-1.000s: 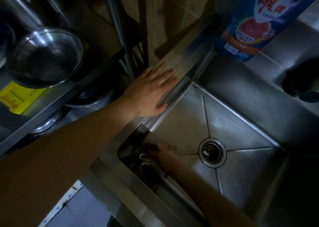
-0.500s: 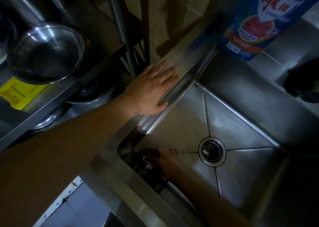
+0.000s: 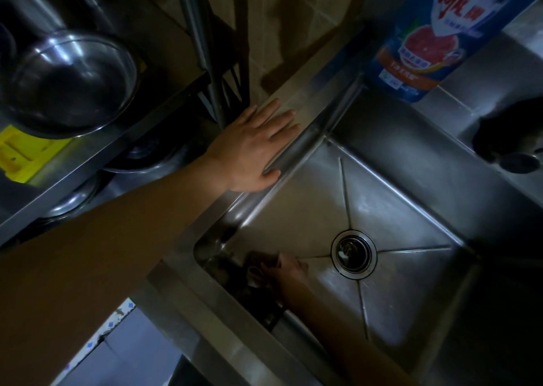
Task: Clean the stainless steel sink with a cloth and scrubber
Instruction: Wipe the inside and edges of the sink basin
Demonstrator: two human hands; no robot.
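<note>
Sink (image 3: 396,209) fills the view below, its near-left corner being wiped by the right hand (image 3: 289,268), fingers seemingly bunched on a dark cloth (image 3: 258,263), while the left hand (image 3: 252,147) lies flat, fingers straight, on the rim, likely for support.

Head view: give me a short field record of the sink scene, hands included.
left hand: flat, fingers straight, resting on the sink's rim
right hand: down in the basin's near corner, on a dark cloth; grip too dim to judge
sink: stainless steel, creases running to the drain
drain: centre of the basin floor, uncovered
detergent pouch: blue, upright at the sink's far corner
metal bowl: on the rack to the left
lighting: dim
</note>
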